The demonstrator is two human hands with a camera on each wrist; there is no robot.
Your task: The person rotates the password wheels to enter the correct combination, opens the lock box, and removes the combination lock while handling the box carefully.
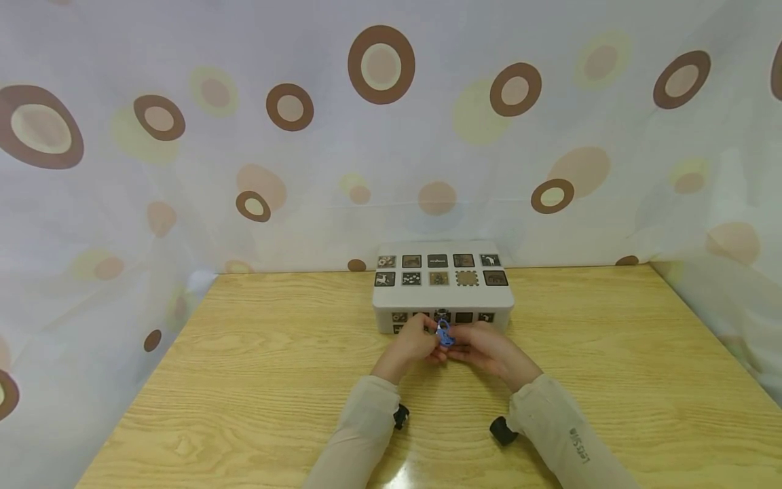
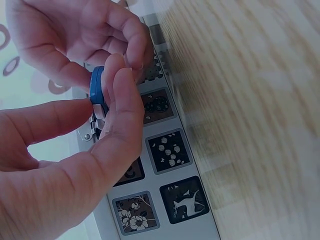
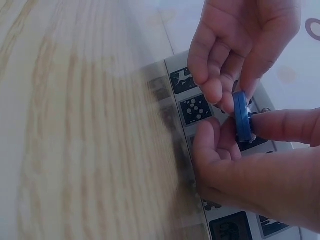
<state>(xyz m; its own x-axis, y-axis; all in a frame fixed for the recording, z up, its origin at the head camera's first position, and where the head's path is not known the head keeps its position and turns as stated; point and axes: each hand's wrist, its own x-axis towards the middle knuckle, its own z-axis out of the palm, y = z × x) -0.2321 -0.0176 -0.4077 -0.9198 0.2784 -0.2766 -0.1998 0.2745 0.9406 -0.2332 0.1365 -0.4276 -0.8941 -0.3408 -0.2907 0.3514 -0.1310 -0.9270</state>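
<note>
A white box (image 1: 442,297) patterned with dark square pictures sits at the back of the table, its lid down. At the middle of its front is a metal clasp (image 2: 88,135), with a small blue padlock (image 1: 445,334) right by it. My left hand (image 1: 417,339) pinches the padlock (image 3: 243,117) between thumb and fingers from the left. From the other side my right hand (image 1: 485,350) pinches it too, its thumb against the lock's face and its fingers curled behind. The padlock's loop shows upward in the head view; fingers hide part of its body.
The wood-grained table (image 1: 275,380) stretches to both sides and in front of the box. A pale curtain (image 1: 330,149) with brown circles hangs right behind the box and along the table's sides. Black wrist cameras (image 1: 504,430) sit beneath both sleeves.
</note>
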